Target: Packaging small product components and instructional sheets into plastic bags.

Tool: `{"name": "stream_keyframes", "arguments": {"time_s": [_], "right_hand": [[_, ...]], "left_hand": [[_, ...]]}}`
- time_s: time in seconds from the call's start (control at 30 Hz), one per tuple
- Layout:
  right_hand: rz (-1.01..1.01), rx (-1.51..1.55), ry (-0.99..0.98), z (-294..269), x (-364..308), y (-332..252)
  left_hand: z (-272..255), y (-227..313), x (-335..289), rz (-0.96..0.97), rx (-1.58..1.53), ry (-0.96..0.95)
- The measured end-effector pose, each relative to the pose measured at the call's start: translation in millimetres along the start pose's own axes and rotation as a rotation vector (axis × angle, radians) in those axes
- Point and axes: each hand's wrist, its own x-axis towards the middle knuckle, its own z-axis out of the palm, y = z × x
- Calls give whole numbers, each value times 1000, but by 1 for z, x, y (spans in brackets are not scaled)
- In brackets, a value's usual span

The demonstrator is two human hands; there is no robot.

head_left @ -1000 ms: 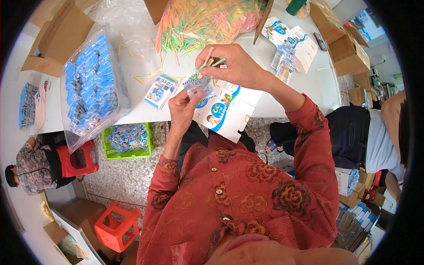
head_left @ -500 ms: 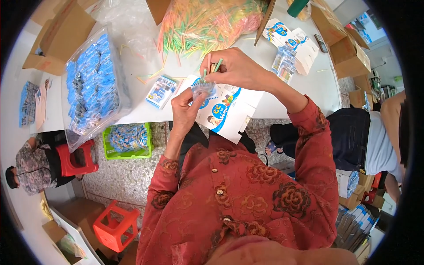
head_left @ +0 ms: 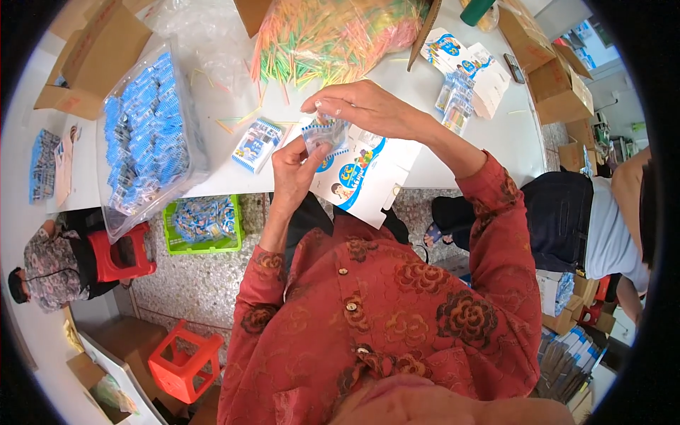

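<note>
Between the thumb and fingers of my left hand (head_left: 292, 170) is a small clear packet (head_left: 326, 134) with a blue striped edge. Flat over the packet's top lies my right hand (head_left: 375, 108), its fingers stretched out and together; its palm side is hidden. Whatever is inside the packet is too small to make out. Beneath both hands rests a white printed carton (head_left: 365, 180), lying flat across the table edge. A similar blue-and-white packet (head_left: 258, 145) sits just left of my left hand. Beyond the hands is a clear bag of colourful thin straws (head_left: 326, 42).
A clear tray (head_left: 202, 166) of blue packets stands at the left. Flattened cartons (head_left: 489, 88) and more packets (head_left: 457, 99) lie at the right. On the floor are a green crate (head_left: 204, 249) and a red stool (head_left: 185, 361). Other people are at both sides.
The straws that showed in my right hand's pinch are no longer visible there. That hand has straightened its fingers and flattened over the packet. My left hand keeps its hold.
</note>
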Motion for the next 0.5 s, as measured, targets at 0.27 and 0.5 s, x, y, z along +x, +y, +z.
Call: {"name": "stream_keyframes", "arguments": {"time_s": [0.27, 0.5], "right_hand": [[-176, -172, 58, 8, -5, 11], [35, 242, 253, 19, -25, 33]], "left_hand": [[-2, 6, 0, -38, -47, 14], [-11, -2, -4, -36, -137, 160]]}}
